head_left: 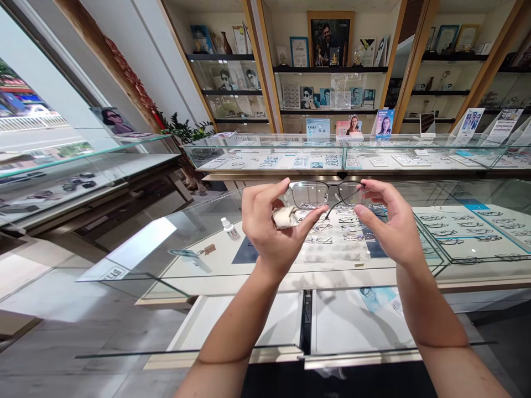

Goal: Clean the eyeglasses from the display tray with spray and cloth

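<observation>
A pair of thin dark-framed eyeglasses is raised in front of me above the glass display case. My left hand grips the left end of the frame between fingers and thumb. Tucked in that same palm is a crumpled off-white cloth. At the right end of the frame, my right hand pinches the rim with its fingertips, thumb below. One temple arm slants down across the gap between the lenses. Part of the frame's edges is hidden by my fingers.
A small white spray bottle and a brown tag are at the case's left. Rows of eyeglasses lie under glass. Two drawers stick out below. Another display case and shelves stand behind.
</observation>
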`<state>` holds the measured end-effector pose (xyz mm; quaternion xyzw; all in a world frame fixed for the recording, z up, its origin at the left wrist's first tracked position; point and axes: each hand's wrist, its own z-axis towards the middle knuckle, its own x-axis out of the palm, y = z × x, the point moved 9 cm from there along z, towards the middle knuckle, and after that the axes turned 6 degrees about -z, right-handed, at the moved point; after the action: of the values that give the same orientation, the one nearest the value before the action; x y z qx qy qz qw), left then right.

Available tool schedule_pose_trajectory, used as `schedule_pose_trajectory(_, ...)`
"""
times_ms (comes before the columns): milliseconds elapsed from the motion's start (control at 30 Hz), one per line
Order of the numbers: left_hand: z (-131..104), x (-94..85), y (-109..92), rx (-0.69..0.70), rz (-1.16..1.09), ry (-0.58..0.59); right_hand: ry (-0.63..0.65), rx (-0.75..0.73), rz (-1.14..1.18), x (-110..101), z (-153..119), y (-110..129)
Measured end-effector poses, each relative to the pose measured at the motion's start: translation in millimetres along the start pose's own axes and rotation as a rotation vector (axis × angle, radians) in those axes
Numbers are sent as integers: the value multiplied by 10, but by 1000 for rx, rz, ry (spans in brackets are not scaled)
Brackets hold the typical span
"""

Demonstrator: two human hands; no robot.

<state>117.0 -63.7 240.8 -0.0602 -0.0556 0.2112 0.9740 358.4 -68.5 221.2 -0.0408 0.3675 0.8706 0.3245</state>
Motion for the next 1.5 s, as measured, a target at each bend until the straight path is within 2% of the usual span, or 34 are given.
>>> schedule_pose_trajectory(300, -4, 22, 61, -25, -16, 25, -66, -27, 58, -68, -28, 82)
schedule_pose_trajectory(433, -10, 39, 123, -93, -1, 28, -99, -36, 39, -100, -33, 99)
schedule_pose_trajectory(833, -9, 114, 163, -120, -41, 90, -172, -119, -18, -177, -72, 196)
schedule_pose_trajectory(1500, -11, 125, 170, -138, -75, 97, -183, -130, -27, -195, -87, 232)
